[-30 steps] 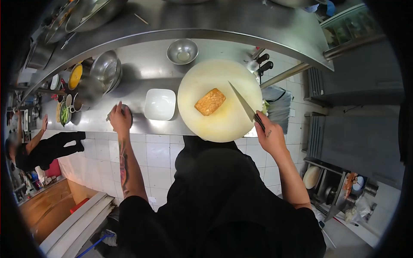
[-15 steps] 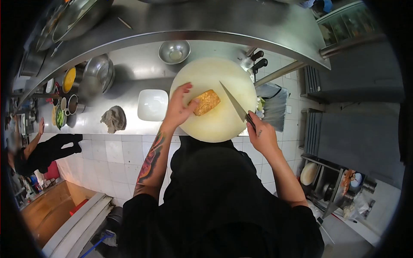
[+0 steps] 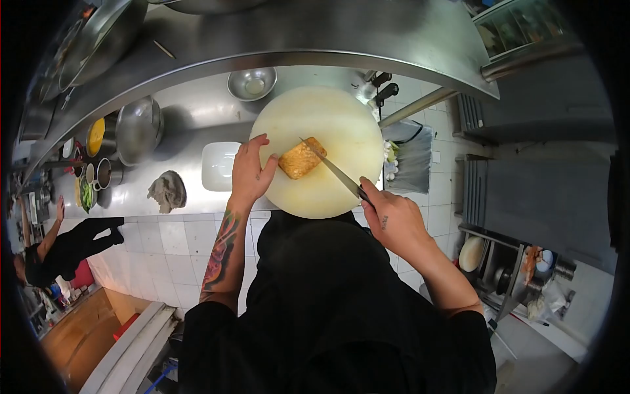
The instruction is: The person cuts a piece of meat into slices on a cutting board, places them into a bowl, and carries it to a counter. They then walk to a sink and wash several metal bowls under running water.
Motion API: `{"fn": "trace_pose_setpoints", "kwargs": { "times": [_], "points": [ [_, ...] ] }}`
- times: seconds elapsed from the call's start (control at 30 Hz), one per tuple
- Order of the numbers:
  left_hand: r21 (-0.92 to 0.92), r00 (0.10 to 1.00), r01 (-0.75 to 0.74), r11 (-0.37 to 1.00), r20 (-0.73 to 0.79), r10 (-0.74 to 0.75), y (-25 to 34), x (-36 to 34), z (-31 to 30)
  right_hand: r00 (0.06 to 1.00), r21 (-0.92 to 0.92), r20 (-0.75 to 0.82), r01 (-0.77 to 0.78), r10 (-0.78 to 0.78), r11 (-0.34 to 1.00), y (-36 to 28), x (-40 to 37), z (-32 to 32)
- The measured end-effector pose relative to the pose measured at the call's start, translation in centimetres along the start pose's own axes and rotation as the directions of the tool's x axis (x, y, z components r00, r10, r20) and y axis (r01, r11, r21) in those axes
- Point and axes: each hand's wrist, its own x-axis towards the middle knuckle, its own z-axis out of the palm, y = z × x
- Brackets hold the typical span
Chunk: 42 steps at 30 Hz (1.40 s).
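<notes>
1. Grey cloth (image 3: pixel 167 191) near the counter's (image 3: pixel 197 121) front edge, bare steel between it and the white bowl (image 3: pixel 218 165)
2. Left hand (image 3: pixel 251 172) over the board's (image 3: pixel 328 198) left rim, thumb spread wide from the fingers, just beside the browned block (image 3: pixel 299 162)
3. Block on the board, open surface around; knife (image 3: pixel 339 175) blade across its right part
4. Right hand (image 3: pixel 396 223) closed around the knife handle

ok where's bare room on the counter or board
Bare counter shows between the large metal bowl and white bowl; the round board is bare beyond the knife. Crowded: the counter's left end, with pots.
</notes>
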Motion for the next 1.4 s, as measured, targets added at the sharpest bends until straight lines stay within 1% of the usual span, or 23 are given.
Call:
{"fn": "trace_pose_setpoints", "kwargs": {
  "times": [0.1,0.17,0.2,0.27,0.4,0.47,0.5,0.57,0.67,0.77,0.83,0.9,0.93,1.03,1.1,1.13,1.2,1.23,1.27,1.3,1.33,1.37,1.4],
  "points": [
    [-0.044,0.999,-0.045,0.998,0.003,0.045,1.2,0.2,0.6,1.0,-0.037,0.021,-0.011,0.012,0.999,-0.7,0.3,-0.4],
    [-0.024,0.996,-0.068,0.997,0.052,0.069,3.3,0.3,1.3,0.99,-0.097,0.104,-0.086,0.096,0.992,-1.7,0.7,-1.6],
    [-0.004,0.991,-0.089,0.996,0.099,0.089,4.0,0.3,1.6,0.99,-0.1,0.104,-0.084,0.094,0.991,-2.2,1.1,-2.4],
    [0.018,0.994,-0.069,0.997,0.091,0.067,3.8,0.3,2.3,0.976,-0.141,0.185,-0.087,0.112,0.986,-2.9,2.4,-3.4],
    [0.002,0.995,-0.073,0.997,0.062,0.073,3.2,0.3,2.7,0.977,-0.133,0.196,-0.062,0.088,0.989,-2.9,8.0,-0.8],
    [-0.003,0.997,-0.053,0.999,0.053,0.053,3.3,0.2,2.7,0.989,-0.08,0.138,-0.052,0.062,0.995,-2.1,10.0,1.6],
    [-0.004,0.998,-0.037,0.999,0.042,0.037,3.2,0.3,2.7,0.989,-0.083,0.139,-0.045,0.057,0.996,-2.1,9.7,1.0],
    [-0.005,0.999,-0.027,1.0,0.044,0.027,3.1,0.2,2.6,0.956,-0.123,0.265,-0.098,0.128,0.988,-1.9,7.4,-1.0],
    [-0.005,0.999,-0.017,1.0,0.039,0.017,2.9,0.1,2.8,0.929,-0.165,0.324,-0.128,0.177,0.978,-1.9,5.8,-1.7],
    [-0.016,0.999,-0.022,1.0,0.048,0.022,2.8,0.0,2.9,0.944,-0.097,0.229,-0.219,0.236,0.971,1.1,8.3,8.5],
    [-0.025,0.999,-0.011,1.0,0.044,0.012,2.6,0.1,2.6,0.958,-0.055,0.205,-0.192,0.199,0.98,1.7,9.0,8.1],
    [-0.049,0.993,-0.013,0.999,-0.12,0.007,2.1,-0.3,2.1,0.967,-0.008,0.186,-0.177,0.176,0.984,1.9,8.5,7.3],
    [-0.05,0.993,-0.015,0.999,-0.119,0.009,1.5,-0.3,1.7,0.976,0.034,0.158,-0.16,0.152,0.987,1.7,8.3,5.6],
    [0.058,0.984,0.064,0.996,-0.173,-0.053,-0.3,-1.3,0.7,0.993,0.149,0.075,-0.103,0.093,0.983,0.8,6.3,0.8],
    [0.369,0.992,-0.103,0.924,-0.03,0.123,-0.9,-1.9,0.2,0.997,0.2,0.005,-0.079,0.08,0.977,-0.1,5.0,-1.5],
    [0.372,0.992,-0.1,0.923,-0.033,0.12,-1.6,-2.2,-0.2,0.997,0.201,0.005,-0.074,0.075,0.977,-0.4,4.4,-2.1],
    [0.28,0.977,-0.076,0.957,-0.173,0.128,-4.0,-3.0,-1.9,0.995,0.184,0.002,-0.097,0.099,0.978,-1.1,3.3,-2.8],
    [0.359,0.95,-0.04,0.932,-0.275,0.146,-5.9,-2.8,-4.3,0.995,0.186,0.004,-0.095,0.096,0.978,-1.3,2.9,-3.1],
    [0.333,0.875,-0.056,0.941,-0.437,0.207,-10.4,-3.8,-6.8,0.991,0.177,0.018,-0.133,0.132,0.975,-1.4,2.5,-3.3],
    [0.416,0.818,0.196,0.888,-0.568,0.086,-13.7,-4.9,-9.6,0.985,0.165,0.031,-0.172,0.169,0.971,-1.4,2.1,-3.4],
    [0.386,0.732,0.371,0.845,-0.681,-0.01,-15.6,-6.3,-11.9,0.985,0.161,0.034,-0.17,0.167,0.972,-1.2,1.7,-3.5],
    [0.396,0.734,0.473,0.787,-0.671,-0.104,-18.4,-8.2,-13.6,0.983,0.17,-0.006,-0.182,0.186,0.969,-1.0,1.4,-3.4],
    [0.437,0.791,0.526,0.729,-0.566,-0.231,-22.0,-10.2,-14.1,0.978,0.18,-0.048,-0.192,0.204,0.965,-0.8,1.2,-3.3]
  ]
}}
